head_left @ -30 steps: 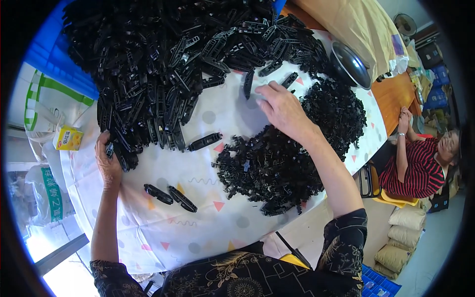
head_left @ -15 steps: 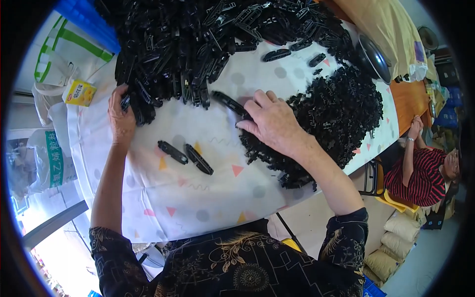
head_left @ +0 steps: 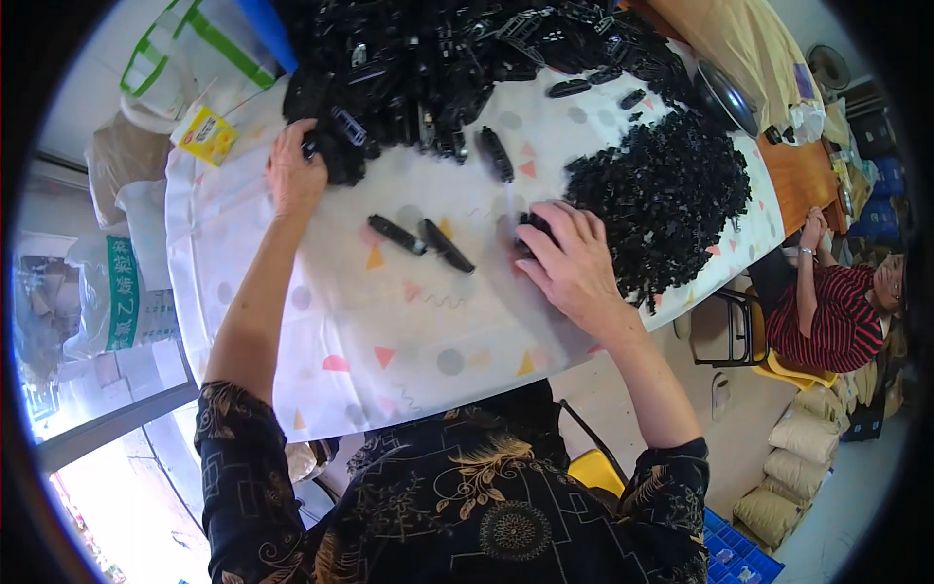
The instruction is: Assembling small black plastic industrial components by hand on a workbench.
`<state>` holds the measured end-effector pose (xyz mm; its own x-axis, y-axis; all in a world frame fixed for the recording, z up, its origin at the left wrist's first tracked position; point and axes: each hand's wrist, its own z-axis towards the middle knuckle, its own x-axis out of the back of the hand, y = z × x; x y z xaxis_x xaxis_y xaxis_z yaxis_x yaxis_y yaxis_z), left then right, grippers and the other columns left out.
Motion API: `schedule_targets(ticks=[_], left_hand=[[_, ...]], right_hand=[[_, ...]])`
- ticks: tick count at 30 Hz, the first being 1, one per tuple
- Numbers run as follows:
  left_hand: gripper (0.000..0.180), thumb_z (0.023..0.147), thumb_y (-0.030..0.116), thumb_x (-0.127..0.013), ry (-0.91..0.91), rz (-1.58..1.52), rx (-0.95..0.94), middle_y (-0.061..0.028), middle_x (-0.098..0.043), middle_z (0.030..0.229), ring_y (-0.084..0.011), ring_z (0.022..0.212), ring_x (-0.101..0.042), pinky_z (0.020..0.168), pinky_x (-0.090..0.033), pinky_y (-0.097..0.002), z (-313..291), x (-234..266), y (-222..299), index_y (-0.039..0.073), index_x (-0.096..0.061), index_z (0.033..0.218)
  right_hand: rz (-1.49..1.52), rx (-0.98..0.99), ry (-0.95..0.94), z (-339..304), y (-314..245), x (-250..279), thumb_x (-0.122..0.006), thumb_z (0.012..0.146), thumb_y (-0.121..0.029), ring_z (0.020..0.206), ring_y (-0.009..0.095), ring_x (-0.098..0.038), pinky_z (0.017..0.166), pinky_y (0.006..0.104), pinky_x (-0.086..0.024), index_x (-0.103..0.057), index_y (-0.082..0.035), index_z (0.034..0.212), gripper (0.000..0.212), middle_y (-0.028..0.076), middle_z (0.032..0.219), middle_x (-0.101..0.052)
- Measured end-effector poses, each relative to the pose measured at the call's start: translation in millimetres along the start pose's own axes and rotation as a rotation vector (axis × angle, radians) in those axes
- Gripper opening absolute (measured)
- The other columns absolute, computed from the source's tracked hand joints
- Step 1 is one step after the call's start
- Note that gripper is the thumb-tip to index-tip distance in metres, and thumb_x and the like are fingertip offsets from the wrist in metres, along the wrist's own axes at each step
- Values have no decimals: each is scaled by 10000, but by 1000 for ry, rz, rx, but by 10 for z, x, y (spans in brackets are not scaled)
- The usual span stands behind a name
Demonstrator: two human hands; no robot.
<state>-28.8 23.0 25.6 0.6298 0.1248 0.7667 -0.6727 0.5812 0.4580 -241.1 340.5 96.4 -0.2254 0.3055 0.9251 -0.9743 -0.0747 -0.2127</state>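
Heaped on the desk, the long black parts are probably light, stiff and slick, best pinched mid-length; the left hand cups their left edge, the right hand curls over dark pieces, neither grip certain.

In the middle of the desk, two loose parts lie close together. Behind them, a heap of long parts spans 11 to 1 o'clock. A heap of small parts lies toward 3, a round object beyond it at 2, then a large sack. The left hand is at 10, against the long parts, a small box farther left. The right hand is left of the small heap. Off the desk, a person sits at 3, stacked bags at 4.
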Motion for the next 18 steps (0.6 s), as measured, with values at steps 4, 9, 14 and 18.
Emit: schedule_targets(ticks=[4,9,14,18], left_hand=[[469,710,74,-587,-4,-16,46,-31,-575,1161,-244,1197,-465,1051,-284,-439,-8,0,16,214,-560,1157],[487,731,101,-596,50,30,64,-30,-578,1178,-271,1204,-462,1034,-297,-471,-44,-6,-43,242,-553,1196],[501,741,100,-591,53,1,45,-38,-572,1193,-273,1220,-451,1029,-303,-472,-79,20,-55,235,-541,1221],[515,753,105,-592,12,22,37,-43,-545,1251,-271,1246,-432,1040,-299,-463,-111,50,18,224,-529,1250]], right_hand=[[73,-127,396,-399,-439,-120,-655,722,17,886,301,-552,768,382,-430,-623,-20,915,199,144,994,-578],[160,-145,319,-937,-876,-367,-633,700,77,800,288,-557,685,346,-446,-617,-15,892,213,133,947,-569],[65,-354,485,-1134,-805,-339,-624,729,82,770,287,-558,697,357,-471,-606,3,899,189,143,940,-557],[-51,-610,541,-1242,-595,-142,-664,758,20,925,332,-544,813,388,-459,-572,-7,1080,336,180,1038,-525]])
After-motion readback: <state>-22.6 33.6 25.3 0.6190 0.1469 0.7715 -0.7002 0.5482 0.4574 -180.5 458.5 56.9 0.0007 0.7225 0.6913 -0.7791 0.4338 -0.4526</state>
